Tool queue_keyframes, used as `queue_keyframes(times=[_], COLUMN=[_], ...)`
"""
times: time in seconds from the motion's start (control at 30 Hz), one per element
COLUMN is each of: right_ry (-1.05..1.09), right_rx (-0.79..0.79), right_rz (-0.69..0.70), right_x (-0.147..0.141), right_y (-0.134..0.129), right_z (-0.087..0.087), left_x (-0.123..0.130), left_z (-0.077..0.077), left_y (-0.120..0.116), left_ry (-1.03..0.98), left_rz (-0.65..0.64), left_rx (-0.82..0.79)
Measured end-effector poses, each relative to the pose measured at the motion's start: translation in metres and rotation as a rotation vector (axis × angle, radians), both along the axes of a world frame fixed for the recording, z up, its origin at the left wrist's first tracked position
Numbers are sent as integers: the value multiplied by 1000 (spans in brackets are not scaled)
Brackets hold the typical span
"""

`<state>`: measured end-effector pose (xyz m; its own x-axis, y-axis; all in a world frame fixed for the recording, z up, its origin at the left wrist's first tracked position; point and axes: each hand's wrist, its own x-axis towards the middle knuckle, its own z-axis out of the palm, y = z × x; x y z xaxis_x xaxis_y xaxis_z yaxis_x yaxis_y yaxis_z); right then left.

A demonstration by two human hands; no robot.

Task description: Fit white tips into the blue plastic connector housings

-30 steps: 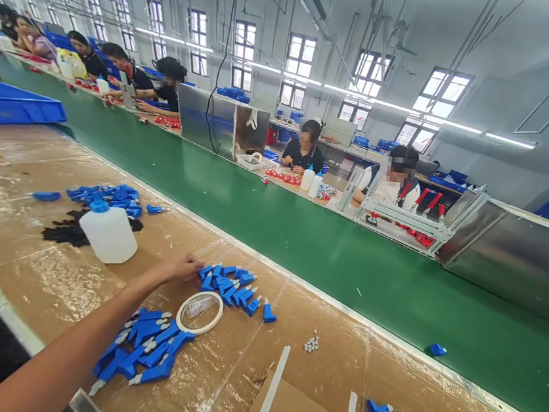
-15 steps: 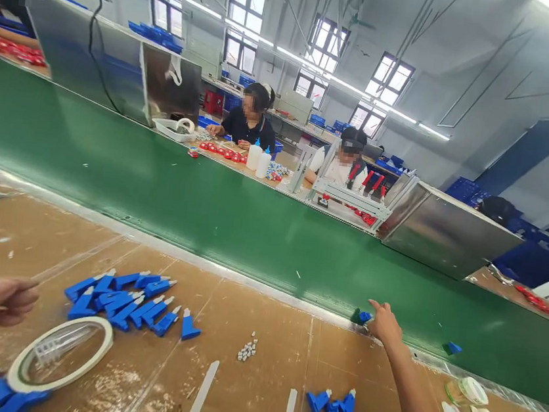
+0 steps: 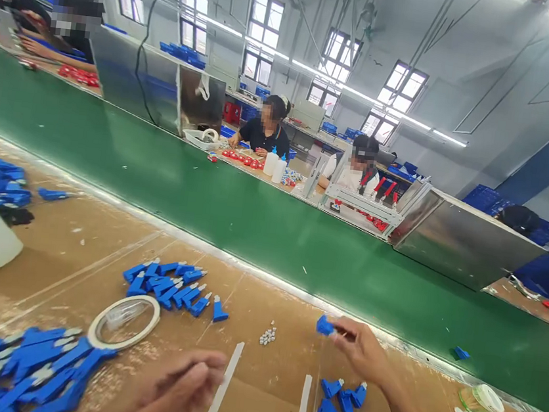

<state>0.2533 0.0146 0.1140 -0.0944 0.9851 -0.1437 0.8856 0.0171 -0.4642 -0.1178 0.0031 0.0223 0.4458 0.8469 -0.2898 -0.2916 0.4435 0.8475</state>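
Observation:
My right hand (image 3: 364, 352) pinches a small blue plastic part (image 3: 325, 325) between thumb and fingers, just above the table's far edge. My left hand (image 3: 179, 384), a little blurred, hovers over the table beside a white tape strip (image 3: 224, 385). Its fingers are loosely curled, the thumb is apart from them, and nothing shows in them. Between and beyond the hands lies a small heap of grey-white pieces (image 3: 268, 335). Several more blue parts (image 3: 344, 399) lie below my right hand. A group of blue parts with pale tips (image 3: 169, 286) rests farther left.
A roll of tape (image 3: 154, 324) lies near a large blue pile (image 3: 22, 369). The green conveyor belt (image 3: 252, 230) runs beyond the table, carrying one blue part (image 3: 461, 353). A jar (image 3: 483, 398) stands at right. Co-workers sit across the belt.
My right hand has taken the blue part from the belt's edge and drawn it left over the table. My left hand has moved right, and the view has shifted left.

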Motion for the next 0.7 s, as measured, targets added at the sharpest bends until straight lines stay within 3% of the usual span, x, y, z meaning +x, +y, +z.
queue_keyframes(times=[0.1, 0.17, 0.27, 0.4, 0.47, 0.53, 0.63, 0.7], right_ry=[91, 11, -94, -119, -62, 61, 234, 334], right_rx=[13, 17, 116, 284, 338, 359, 266, 138], right_rz=[362, 532, 630, 664, 593, 387, 18, -115], right_x=[-63, -93, -116, -121, -117, -110, -101, -99], right_y=[-47, -72, -94, -109, -116, -123, -130, -132], right_z=[13, 19, 20, 11, 2, -10, -34, -51], left_x=[52, 67, 65, 55, 51, 49, 44, 40], left_z=[4, 12, 22, 23, 22, 22, 21, 19], left_y=[-19, -32, -50, -67, -71, -74, -77, -78], left_ry=[-181, -215, -219, -245, -277, -317, -357, -358], left_rz=[-183, -328, -441, -411, -380, -373, -342, -294], left_rx=[-106, -178, -342, -461, -442, -430, -427, -420])
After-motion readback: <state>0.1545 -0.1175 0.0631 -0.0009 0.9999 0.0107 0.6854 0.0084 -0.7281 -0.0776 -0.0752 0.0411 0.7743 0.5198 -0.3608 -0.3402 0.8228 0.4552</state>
